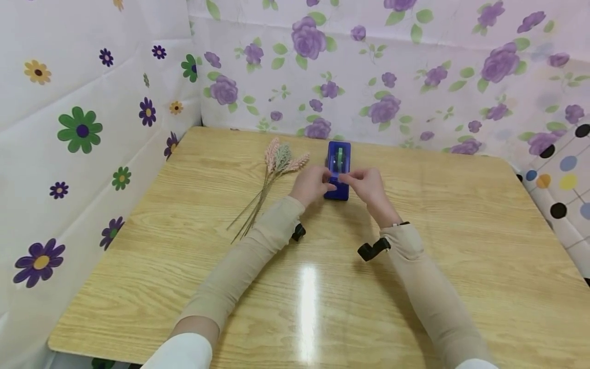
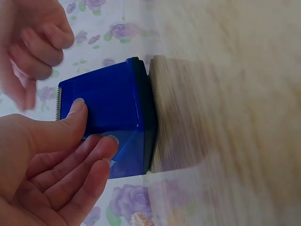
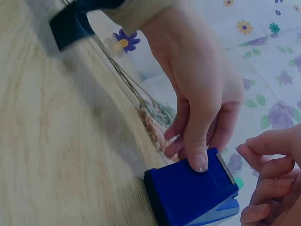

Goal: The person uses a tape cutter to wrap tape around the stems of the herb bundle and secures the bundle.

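A blue tape dispenser (image 1: 339,192) stands near the far edge of the table, with a green-cored roll (image 1: 340,159) in it. The left hand (image 1: 312,184) grips its near end: the thumb (image 3: 199,159) presses the blue front and the other fingers lie along the side. Close beside the toothed cutter (image 2: 59,104) is the right hand (image 1: 367,185), fingers curled, with thumb and index fingertip close together. I cannot tell whether clear tape is between those fingertips. In the left wrist view the right hand is blurred.
Left of the dispenser lie artificial flower stems (image 1: 262,197) with pink and pale green heads (image 1: 282,156). The wooden table (image 1: 221,287) ends at flower-printed cloth (image 1: 415,92) behind and on the left. Each wrist carries a small black camera (image 1: 371,250).
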`<state>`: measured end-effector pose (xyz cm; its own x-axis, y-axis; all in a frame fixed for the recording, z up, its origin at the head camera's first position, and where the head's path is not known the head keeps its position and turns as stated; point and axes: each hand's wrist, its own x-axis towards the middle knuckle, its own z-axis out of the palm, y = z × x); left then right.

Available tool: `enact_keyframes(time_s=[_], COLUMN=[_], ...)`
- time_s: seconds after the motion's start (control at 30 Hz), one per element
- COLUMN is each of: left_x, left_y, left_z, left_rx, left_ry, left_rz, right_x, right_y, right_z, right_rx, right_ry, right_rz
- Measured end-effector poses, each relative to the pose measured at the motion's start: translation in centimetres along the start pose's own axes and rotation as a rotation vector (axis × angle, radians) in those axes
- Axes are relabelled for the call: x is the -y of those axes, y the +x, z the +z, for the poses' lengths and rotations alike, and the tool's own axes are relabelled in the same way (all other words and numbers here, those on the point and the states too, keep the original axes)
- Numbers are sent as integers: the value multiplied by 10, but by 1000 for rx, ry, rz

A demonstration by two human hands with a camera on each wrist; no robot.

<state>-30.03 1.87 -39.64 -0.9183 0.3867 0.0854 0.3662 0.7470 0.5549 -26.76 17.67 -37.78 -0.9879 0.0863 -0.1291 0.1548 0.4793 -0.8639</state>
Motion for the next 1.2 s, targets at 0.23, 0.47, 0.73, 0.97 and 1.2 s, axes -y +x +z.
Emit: enact_keyframes(time_s=[0.23,0.47,0.73,0.97,1.2], left_x=[2,0,-1,12,64], left_y=[9,10,9,-4,-23], left_z=[-5,-7,-8,-33,-99], left_rx=[-36,-42,-4,156,175], left_ry=[-13,-31,16,-44,228], left_rz=[-35,-57,-39,-62,24], right_x=[-3,-12,-26,-35,-36], right_y=[-23,-63,-83,-84,-83], right_z=[3,4,8,11,11], right_rx=[70,134,167,212,260], right_ry=[111,205,279,293,290], right_rz=[36,95,65,51,24])
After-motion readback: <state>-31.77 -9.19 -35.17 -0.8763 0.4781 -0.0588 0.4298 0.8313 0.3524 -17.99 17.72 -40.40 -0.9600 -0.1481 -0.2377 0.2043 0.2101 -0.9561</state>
